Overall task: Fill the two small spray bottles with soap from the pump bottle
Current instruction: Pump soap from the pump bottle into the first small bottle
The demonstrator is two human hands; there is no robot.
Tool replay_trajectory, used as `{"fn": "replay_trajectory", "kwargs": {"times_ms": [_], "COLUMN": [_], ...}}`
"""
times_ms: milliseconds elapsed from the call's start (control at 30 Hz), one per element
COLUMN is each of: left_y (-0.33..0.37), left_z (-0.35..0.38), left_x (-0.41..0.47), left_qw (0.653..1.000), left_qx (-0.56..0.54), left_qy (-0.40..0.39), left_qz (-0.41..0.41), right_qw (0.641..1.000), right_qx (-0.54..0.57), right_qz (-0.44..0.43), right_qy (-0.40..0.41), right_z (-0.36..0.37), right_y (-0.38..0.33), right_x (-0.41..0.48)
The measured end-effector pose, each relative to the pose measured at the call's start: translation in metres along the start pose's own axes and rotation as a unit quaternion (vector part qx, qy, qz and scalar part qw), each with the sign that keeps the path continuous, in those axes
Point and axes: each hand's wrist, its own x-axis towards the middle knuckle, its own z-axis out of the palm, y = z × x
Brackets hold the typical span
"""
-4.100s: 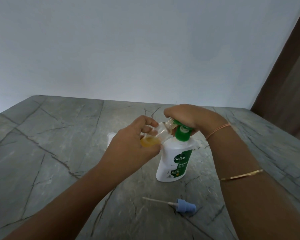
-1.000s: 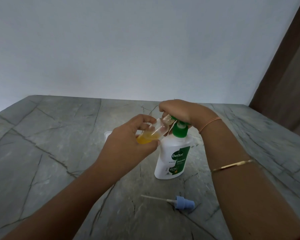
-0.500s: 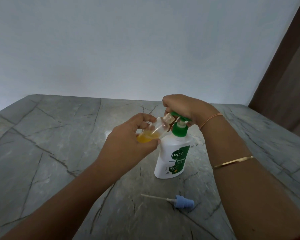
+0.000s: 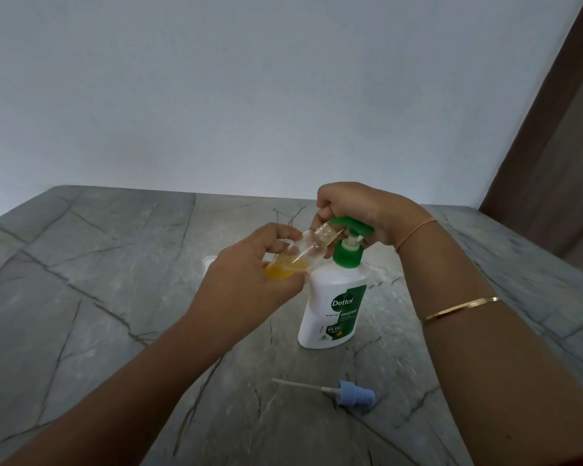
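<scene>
Soft dim daylight, faint shadows, no glare — wide-angle bending at edges, slightly soft

Single view, head-worn and wide-angle. It faces forward and down over the grey stone-patterned table (image 4: 91, 297) toward the pale wall (image 4: 249, 95) at 12 o'clock. Range is close: both forearms enter at 6 o'clock. The left hand (image 4: 246, 287), gripping the small spray bottle (image 4: 312, 245), and the right hand (image 4: 357, 206), curled over the pump bottle (image 4: 334, 311), sit mid-frame. A brown panel (image 4: 552, 163) stands at 2 o'clock.

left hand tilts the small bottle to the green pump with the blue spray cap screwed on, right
No: head view shows the blue spray cap lying on the table, off the small bottle. The left hand does tilt it to the green pump.
</scene>
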Motion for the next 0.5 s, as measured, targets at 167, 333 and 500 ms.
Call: {"fn": "replay_trajectory", "kwargs": {"times_ms": [167,333,500], "left_y": [0.0019,0.001,-0.0016], "left_z": [-0.001,-0.002,-0.0011], "left_x": [-0.0002,0.0013,0.0013], "left_qw": [1.0,1.0,1.0], "left_qx": [-0.005,0.003,0.01], "left_qy": [0.001,0.005,0.008], "left_qz": [0.003,0.005,0.005], "right_qw": [0.998,0.997,0.998], "right_qx": [-0.067,-0.073,-0.057], "right_qz": [0.017,0.014,0.007], "right_qy": [0.013,-0.002,0.001], "right_z": [0.0023,0.0044,0.0089], "right_y": [-0.0022,0.0019,0.0071], "right_x": [-0.0046,-0.0048,-0.0033]}}
